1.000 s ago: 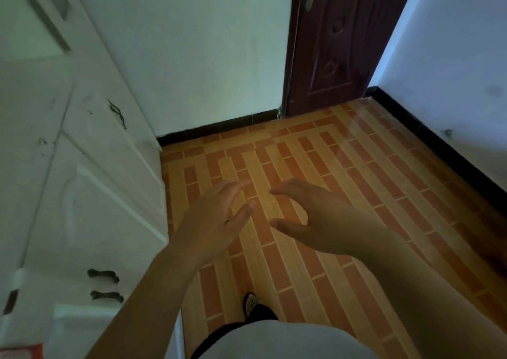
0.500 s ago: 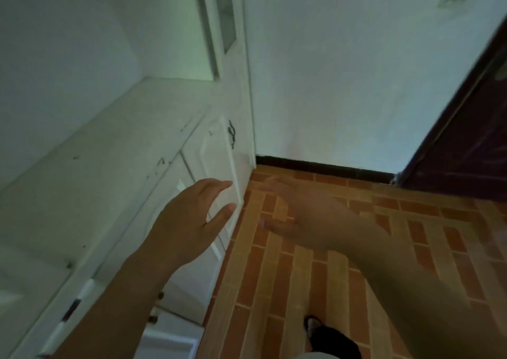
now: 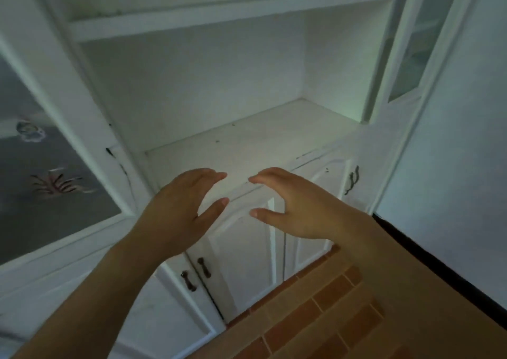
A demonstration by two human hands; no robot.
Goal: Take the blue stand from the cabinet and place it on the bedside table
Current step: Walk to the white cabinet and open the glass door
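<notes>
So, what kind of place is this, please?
Probably a room in a home: a white built-in cabinet with an open shelf, a glass-panelled door, and a brick-patterned tile floor.

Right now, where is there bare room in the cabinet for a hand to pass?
The open shelf between the glass doors is bare from front edge to back wall. Left hand and right hand, open, hover before it. Nothing crowds it.

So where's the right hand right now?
In the head view the right hand is up in mid-air at the centre, empty, just right of the left hand and in front of the white cabinet ledge.
</notes>
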